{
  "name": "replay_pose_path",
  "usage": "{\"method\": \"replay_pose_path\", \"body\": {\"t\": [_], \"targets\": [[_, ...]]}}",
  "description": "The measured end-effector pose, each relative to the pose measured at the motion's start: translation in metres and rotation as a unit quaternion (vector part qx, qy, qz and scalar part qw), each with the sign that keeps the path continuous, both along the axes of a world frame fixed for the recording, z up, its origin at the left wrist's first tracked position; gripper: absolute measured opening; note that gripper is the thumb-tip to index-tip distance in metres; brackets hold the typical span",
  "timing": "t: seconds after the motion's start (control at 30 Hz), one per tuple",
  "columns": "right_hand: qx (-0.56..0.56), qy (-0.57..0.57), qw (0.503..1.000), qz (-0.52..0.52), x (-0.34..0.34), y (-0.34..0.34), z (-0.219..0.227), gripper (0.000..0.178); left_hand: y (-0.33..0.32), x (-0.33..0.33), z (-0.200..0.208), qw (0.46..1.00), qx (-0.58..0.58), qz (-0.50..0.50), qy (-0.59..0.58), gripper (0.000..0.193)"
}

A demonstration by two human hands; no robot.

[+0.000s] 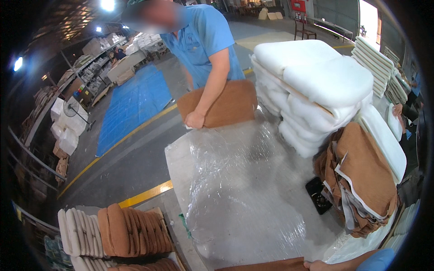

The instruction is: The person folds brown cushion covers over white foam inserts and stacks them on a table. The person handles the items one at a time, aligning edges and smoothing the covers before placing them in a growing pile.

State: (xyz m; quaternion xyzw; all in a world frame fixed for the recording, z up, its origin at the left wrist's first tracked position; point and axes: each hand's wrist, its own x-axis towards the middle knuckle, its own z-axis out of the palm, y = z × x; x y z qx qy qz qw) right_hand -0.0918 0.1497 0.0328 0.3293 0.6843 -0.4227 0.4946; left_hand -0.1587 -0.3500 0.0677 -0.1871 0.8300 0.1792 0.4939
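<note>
My right hand (317, 265) comes in at the lower edge, its blue-sleeved forearm reaching from the right. Its fingers are closed on the end of a brown cushion cover (262, 265), which is mostly cut off by the picture's edge. My left hand is out of view. The table (244, 198) before me is spread with clear plastic film. Across it, a co-worker (203, 45) in a blue shirt leans over a brown cushion (226, 105), one hand on its near left corner. A heap of brown covers (366, 171) with white edges lies at the right.
White padded cushions (316, 86) are piled high at the far right. Beside the brown heap lies a black flat object (318, 195). Finished-looking brown cushions (131, 230) and beige cushions (79, 232) stand in rows at the lower left. Another person's hand (398, 109) shows at the right rim.
</note>
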Motion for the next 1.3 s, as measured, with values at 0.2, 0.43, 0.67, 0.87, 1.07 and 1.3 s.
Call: {"method": "replay_pose_path", "body": {"t": [0.2, 0.43, 0.67, 0.87, 1.07, 1.3], "targets": [[0.036, -0.01, 0.996, 0.075, -0.012, -0.008, 0.022, 0.075, -0.004, 0.003, -0.003, 1.0, 0.009, -0.027, 0.0, 0.054], [0.07, -0.045, 0.996, -0.017, -0.02, -0.009, 0.011, 0.06, -0.007, 0.011, -0.004, 0.996, 0.04, -0.077, 0.016, 0.054], [-0.011, 0.019, 0.995, -0.097, -0.016, 0.0, 0.005, 0.047, -0.006, 0.014, 0.003, 0.983, 0.1, -0.147, 0.036, 0.054], [-0.203, 0.112, 0.896, -0.379, 0.041, -0.03, 0.08, 0.049, -0.022, 0.031, 0.01, 0.977, 0.16, 0.138, -0.002, 0.054], [-0.177, 0.243, 0.804, -0.513, 0.143, -0.056, 0.121, 0.048, -0.028, 0.043, 0.013, 0.835, 0.417, 0.343, -0.109, 0.049], [-0.073, 0.21, 0.8, -0.557, 0.169, -0.128, 0.158, 0.046, -0.062, -0.017, 0.059, 0.847, 0.456, 0.26, -0.081, 0.044]]}}
